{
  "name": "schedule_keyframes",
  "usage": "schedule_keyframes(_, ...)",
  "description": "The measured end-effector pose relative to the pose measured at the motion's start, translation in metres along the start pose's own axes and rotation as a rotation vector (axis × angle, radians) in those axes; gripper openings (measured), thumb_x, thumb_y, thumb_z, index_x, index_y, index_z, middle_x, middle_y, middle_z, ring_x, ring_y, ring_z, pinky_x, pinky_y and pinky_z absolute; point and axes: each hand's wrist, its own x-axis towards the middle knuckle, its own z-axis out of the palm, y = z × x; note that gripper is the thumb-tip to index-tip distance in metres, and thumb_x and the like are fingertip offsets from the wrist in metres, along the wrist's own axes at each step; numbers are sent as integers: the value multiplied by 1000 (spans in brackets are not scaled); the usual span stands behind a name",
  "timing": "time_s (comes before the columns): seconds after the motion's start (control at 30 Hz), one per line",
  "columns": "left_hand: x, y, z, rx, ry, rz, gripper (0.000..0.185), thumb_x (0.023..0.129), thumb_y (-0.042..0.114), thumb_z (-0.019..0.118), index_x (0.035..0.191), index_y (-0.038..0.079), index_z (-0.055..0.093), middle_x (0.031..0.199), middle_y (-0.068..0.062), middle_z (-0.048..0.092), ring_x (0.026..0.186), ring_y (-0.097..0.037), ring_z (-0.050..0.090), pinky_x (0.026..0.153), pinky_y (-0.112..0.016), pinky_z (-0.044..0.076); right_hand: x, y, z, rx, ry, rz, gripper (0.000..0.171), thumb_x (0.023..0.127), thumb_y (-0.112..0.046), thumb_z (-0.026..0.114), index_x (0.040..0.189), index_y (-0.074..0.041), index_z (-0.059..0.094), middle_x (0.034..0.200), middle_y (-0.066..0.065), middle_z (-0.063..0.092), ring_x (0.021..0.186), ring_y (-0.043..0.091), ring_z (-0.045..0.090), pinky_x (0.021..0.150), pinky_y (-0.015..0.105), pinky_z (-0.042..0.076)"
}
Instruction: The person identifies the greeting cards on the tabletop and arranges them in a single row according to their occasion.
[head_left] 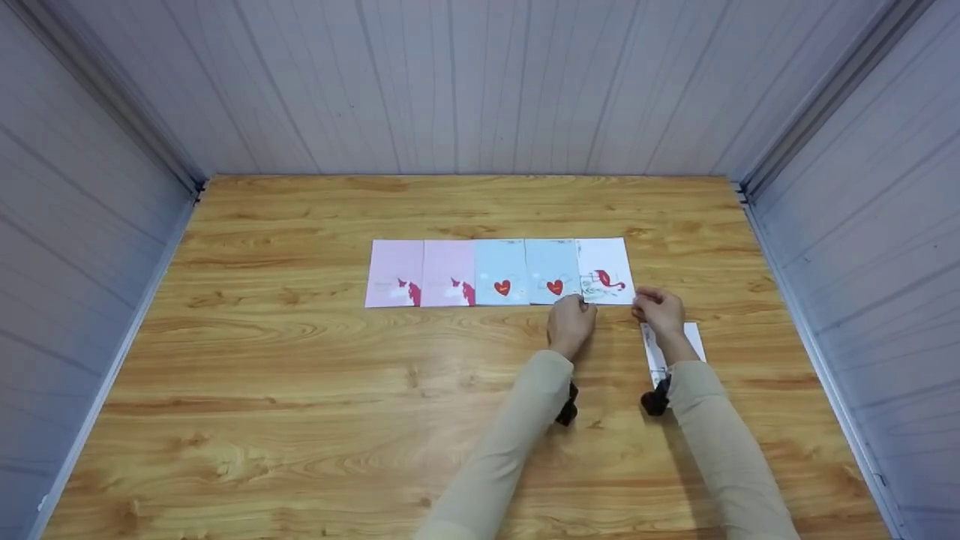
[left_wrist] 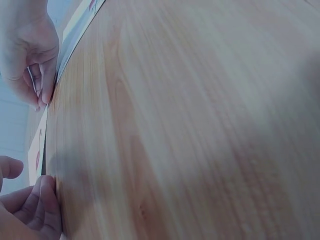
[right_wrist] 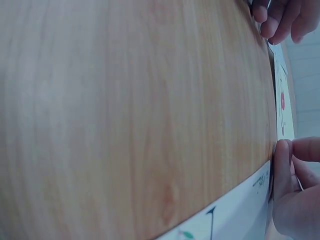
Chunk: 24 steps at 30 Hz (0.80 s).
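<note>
A white card with a red flamingo (head_left: 606, 262) lies at the right end of a row of cards, and both hands are at its near edge. At its near-left corner, my left hand (head_left: 571, 324) has its fingers curled and grips the edge beside the neighbouring light blue card with a red heart (head_left: 552, 259). My right hand (head_left: 661, 311) pinches the near-right corner between thumb and fingers. The right wrist view shows the flamingo card (right_wrist: 282, 100) with a dark gap under its near edge. Beneath the right wrist is a second white card (head_left: 694, 337), partly hidden.
Leftward in the row are another light blue heart card (head_left: 500, 259) and two pink cards, one in the middle (head_left: 448, 259) and one at the left end (head_left: 395, 259). They stand edge to edge on the wooden table (head_left: 300, 420). Pale panels (head_left: 465, 90) enclose the back and sides.
</note>
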Motion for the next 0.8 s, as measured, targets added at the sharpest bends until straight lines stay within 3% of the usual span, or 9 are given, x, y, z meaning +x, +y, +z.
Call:
schedule_keyframes(0.13, -3, -3, 1, -33, 12, 29, 26, 81, 15, 54, 60, 13, 39, 58, 4, 32, 54, -10, 33, 48, -23, 26, -2, 1, -1, 20, -14, -9, 34, 86, -1, 50, 119, 10, 46, 103, 17, 51, 71, 8, 57, 72, 24, 46)
schedule_keyframes(0.27, -6, -8, 0, -71, 28, 78, 24, 79, 11, 55, 60, 11, 40, 58, 3, 31, 55, -10, 33, 50, -22, 25, -3, 6, -6, 125, -65, -57, 34, 86, 3, 51, 118, 12, 45, 102, 18, 51, 73, 10, 58, 73, 25, 46)
schedule_keyframes(0.4, -9, -11, -1, -139, 39, 91, 8, 80, 11, 57, 74, 7, 59, 66, 5, 48, 64, -8, 45, 59, -20, 37, -3, 13, -14, 209, -120, -98, 30, 84, 1, 55, 113, 7, 50, 92, 9, 55, 77, 13, 59, 71, 25, 47)
schedule_keyframes(0.53, -16, -13, -2, -217, 15, 89, 14, 81, 13, 60, 92, 5, 64, 78, 3, 59, 75, -8, 54, 66, -22, 43, 2, 22, -26, 262, -157, -152, 28, 81, -3, 61, 108, 3, 54, 89, 6, 56, 79, 14, 59, 72, 25, 46)
schedule_keyframes(0.67, -25, -13, 2, -240, -15, 129, 13, 81, 12, 62, 90, 4, 65, 78, 3, 59, 73, -7, 54, 64, -20, 43, 10, 33, -43, 321, -153, -181, 31, 77, -8, 68, 104, 1, 58, 88, 6, 57, 78, 13, 59, 71, 23, 46)
schedule_keyframes(0.8, -34, -11, 6, -246, -34, 174, 11, 80, 12, 63, 87, 4, 66, 76, 3, 60, 71, -6, 54, 63, -18, 43, 5, 33, -58, 270, -113, -179, 36, 75, -13, 70, 107, 0, 58, 88, 3, 56, 79, 12, 58, 70, 21, 46)
